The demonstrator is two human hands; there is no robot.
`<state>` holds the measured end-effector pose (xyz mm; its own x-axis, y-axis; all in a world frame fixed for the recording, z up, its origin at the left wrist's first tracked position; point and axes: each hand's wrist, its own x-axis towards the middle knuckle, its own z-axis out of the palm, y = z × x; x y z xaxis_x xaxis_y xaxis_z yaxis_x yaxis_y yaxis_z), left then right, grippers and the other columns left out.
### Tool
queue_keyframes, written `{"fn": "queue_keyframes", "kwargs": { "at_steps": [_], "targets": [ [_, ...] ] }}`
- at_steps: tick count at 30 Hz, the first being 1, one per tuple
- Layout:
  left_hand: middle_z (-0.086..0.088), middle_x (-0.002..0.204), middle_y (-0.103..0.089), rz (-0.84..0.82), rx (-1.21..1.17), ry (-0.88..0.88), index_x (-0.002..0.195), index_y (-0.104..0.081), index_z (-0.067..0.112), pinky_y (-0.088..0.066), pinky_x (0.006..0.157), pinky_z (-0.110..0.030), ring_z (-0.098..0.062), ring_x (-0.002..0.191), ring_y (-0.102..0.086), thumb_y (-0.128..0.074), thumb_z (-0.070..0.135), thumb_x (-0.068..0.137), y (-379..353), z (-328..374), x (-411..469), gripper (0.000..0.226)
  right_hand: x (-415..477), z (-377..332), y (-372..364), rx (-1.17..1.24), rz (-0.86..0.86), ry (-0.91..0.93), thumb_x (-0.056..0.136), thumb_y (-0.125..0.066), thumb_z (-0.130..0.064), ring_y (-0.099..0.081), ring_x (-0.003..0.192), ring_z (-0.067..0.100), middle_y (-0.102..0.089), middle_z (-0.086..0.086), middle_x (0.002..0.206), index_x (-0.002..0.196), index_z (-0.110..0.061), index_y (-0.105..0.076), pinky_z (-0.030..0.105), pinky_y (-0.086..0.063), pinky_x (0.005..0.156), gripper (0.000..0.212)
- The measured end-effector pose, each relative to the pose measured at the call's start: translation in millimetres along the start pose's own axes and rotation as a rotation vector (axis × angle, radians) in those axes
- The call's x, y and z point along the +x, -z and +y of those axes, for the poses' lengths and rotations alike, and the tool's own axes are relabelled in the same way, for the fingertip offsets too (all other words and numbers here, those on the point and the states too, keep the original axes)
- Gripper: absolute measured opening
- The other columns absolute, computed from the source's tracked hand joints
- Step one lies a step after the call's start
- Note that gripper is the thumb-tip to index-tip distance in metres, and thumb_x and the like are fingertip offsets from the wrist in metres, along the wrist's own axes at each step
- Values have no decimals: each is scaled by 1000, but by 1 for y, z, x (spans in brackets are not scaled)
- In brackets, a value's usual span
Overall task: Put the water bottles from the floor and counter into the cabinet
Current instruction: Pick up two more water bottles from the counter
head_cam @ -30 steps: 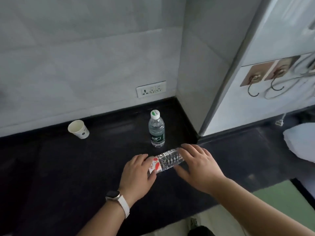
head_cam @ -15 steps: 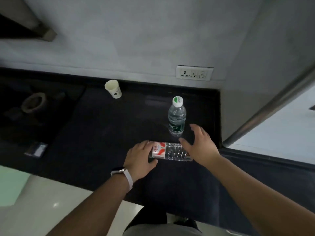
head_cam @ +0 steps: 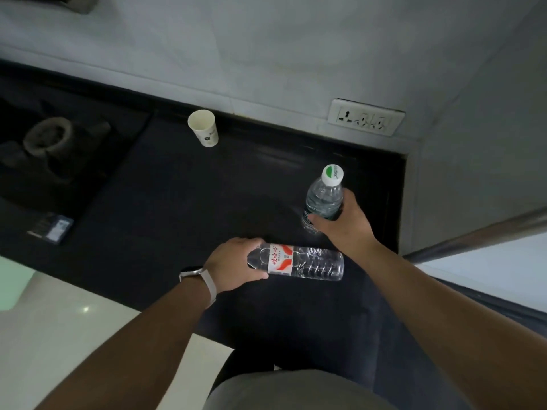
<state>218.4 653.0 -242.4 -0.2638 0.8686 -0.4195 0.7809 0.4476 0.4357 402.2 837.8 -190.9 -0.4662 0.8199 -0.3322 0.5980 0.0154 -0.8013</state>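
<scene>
The person's left hand (head_cam: 233, 266) is gripping the cap end of a red-labelled bottle (head_cam: 299, 262), holding it sideways just over the dark tabletop (head_cam: 177, 208). The right hand (head_cam: 340, 223) is wrapping its fingers round an upright green-capped bottle (head_cam: 324, 199) standing near the tabletop's right corner. A paper cup (head_cam: 204, 128) is sitting by the wall, well apart.

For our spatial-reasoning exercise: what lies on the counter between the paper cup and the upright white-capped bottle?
Nothing: the head view shows only bare dark counter between the paper cup and the upright bottle, which the right hand grips.
</scene>
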Motion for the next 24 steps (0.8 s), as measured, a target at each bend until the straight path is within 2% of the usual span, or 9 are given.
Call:
{"fn": "queue_keyframes", "kwargs": {
  "at_steps": [3,6,10,13,15,18,20,22,24],
  "targets": [
    [9,119,-63,61,11,-50,135,-55,30,-44,90,-23,-10,111,-57,-78,56,77,7,4,-6,68,5,-8,2,3,-14,5,76,-82,-29,-55,102,8,-56,-10,116,137,-27,-41,16,-40,75,73],
    [9,119,-65,142,49,-116,135,-57,29,-45,88,-22,-10,110,-58,-77,59,75,18,10,-11,70,10,-9,4,9,-24,3,75,-82,-30,-57,103,10,-57,-9,114,135,-26,-42,25,-45,84,72],
    [7,114,-66,221,65,-212,132,-63,24,-49,82,-24,-11,101,-62,-81,54,74,44,22,-14,68,8,-8,8,-9,-65,4,75,-83,-30,-59,103,11,-58,-10,114,134,-28,-42,28,-48,86,72],
    [9,97,-68,242,84,-324,114,-72,24,-44,67,-19,-10,81,-63,-81,56,69,61,34,-13,56,1,-7,10,-8,-82,12,75,-83,-28,-59,101,8,-59,-11,112,132,-29,-43,23,-46,83,69],
    [11,87,-67,305,87,-394,100,-75,24,-42,61,-17,-9,71,-61,-72,62,70,71,46,-12,48,-5,-3,12,14,-70,9,74,-84,-29,-60,97,5,-61,-13,110,127,-30,-45,20,-46,80,66],
    [11,84,-69,344,91,-478,91,-76,22,-53,63,-27,-11,71,-64,-62,63,72,87,68,-11,48,-17,3,14,60,-32,-23,74,-83,-29,-59,92,0,-61,-16,104,119,-37,-46,20,-47,78,59],
    [13,85,-66,317,71,-496,89,-75,22,-52,64,-29,-10,73,-61,-62,62,72,96,82,-10,46,-24,7,16,87,1,-30,73,-83,-28,-60,93,2,-62,-16,104,116,-40,-46,23,-50,80,58],
    [14,86,-64,291,24,-499,91,-74,23,-51,66,-30,-7,75,-59,-67,58,72,101,90,-8,40,-31,11,19,109,24,-29,72,-84,-29,-61,93,2,-63,-15,104,114,-42,-46,22,-51,78,58],
    [15,90,-64,268,-68,-477,95,-74,25,-53,71,-32,-6,81,-59,-80,45,73,101,93,-5,30,-38,14,25,117,35,-37,72,-84,-28,-60,90,-2,-63,-16,103,114,-41,-46,14,-46,71,57]
  ]
}}
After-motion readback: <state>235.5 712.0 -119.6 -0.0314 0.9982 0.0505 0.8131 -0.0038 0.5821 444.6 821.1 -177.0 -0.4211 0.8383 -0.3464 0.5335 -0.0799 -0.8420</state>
